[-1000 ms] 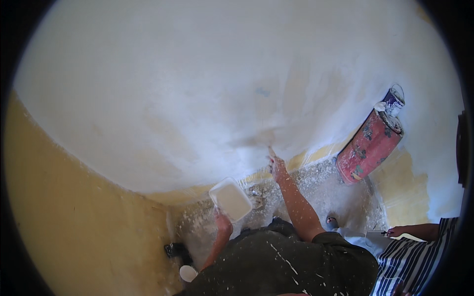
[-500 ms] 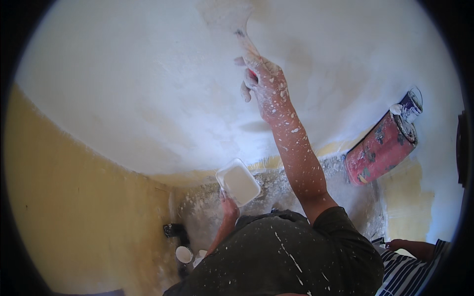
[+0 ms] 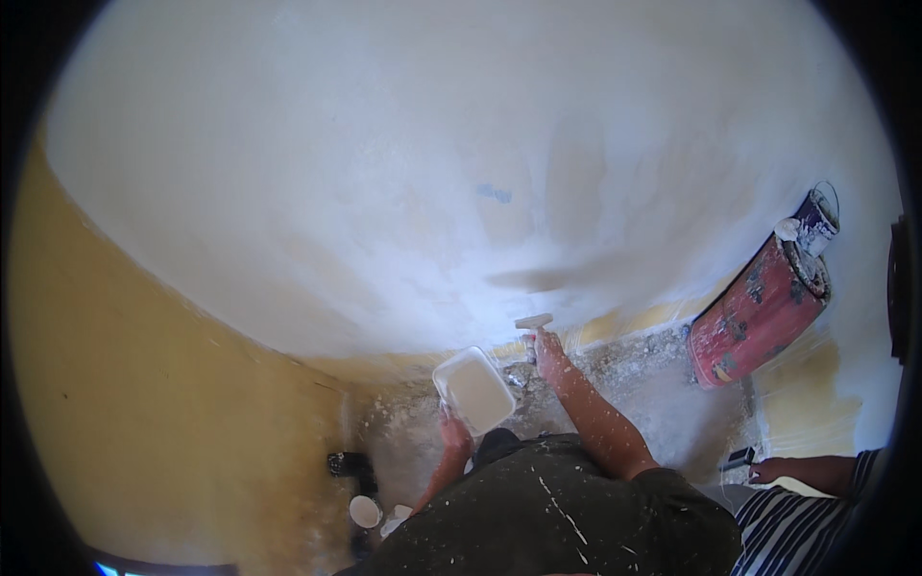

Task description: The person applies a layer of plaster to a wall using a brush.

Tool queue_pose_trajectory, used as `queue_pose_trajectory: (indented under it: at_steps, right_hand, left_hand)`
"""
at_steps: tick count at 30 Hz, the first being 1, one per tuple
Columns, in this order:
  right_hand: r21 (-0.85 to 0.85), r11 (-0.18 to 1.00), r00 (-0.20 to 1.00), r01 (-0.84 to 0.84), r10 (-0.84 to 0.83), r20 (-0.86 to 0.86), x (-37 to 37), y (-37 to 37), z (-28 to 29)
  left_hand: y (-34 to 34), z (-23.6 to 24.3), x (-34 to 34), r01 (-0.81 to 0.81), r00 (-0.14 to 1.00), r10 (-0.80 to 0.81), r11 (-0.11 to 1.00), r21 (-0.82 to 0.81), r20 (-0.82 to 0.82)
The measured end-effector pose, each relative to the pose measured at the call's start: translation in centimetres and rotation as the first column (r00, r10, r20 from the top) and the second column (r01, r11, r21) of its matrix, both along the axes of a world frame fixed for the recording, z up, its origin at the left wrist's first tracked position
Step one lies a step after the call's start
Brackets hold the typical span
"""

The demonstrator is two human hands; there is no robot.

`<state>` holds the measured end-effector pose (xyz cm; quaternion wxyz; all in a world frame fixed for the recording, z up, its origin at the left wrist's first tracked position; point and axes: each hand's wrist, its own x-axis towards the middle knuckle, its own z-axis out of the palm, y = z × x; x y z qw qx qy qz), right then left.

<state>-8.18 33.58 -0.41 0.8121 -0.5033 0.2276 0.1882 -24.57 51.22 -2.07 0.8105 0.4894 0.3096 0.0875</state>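
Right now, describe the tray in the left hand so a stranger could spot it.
Start at the white wall and drop to its yellow base strip. Just below, the left hand holds up a white rectangular tray. Unlike the red drum, it is flat, pale and shallow.

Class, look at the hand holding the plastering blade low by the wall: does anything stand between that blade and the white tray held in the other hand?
Nothing visible does. The right hand holds the blade near the wall's foot; the left hand holds the white tray just to its left. Only open air over the splattered floor lies between them.
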Motion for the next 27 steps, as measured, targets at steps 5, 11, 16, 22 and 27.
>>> queue_pose_trajectory:
  at_steps: [5, 11, 16, 22, 27]
  right_hand:
    - [0.531, 0.844, 0.894, 0.082, -0.298, 0.335, 3.4, 2.8, 11.1]
    - [0.039, 0.999, 0.492, 0.001, -0.035, 0.870, 3.5, 4.3, 25.3]
    - [0.435, 0.872, 0.702, -0.224, -0.165, 0.693, 4.8, 4.2, 18.3]
    - [0.265, 0.964, 0.961, -0.005, -0.069, 0.269, 2.4, 1.3, -1.9]
    - [-0.110, 0.992, 0.998, 0.058, -0.058, 0.004, 1.2, -2.0, -6.5]
  left_hand:
    - [0.3, -1.2, -0.1, 0.052, 0.991, -0.060, 0.997, 0.063, 0.118]
    - [0.5, -2.7, 0.3, 0.023, 1.000, -0.025, 0.985, 0.173, 0.011]
    - [0.0, -2.1, -0.1, 0.012, 0.998, -0.012, 1.000, 0.001, 0.060]
    - [-0.3, -1.1, -0.7, 0.024, 0.994, -0.027, 0.999, 0.033, 0.104]
    - [-0.1, -2.3, -0.7, -0.071, 0.997, 0.072, 0.997, 0.042, -0.029]
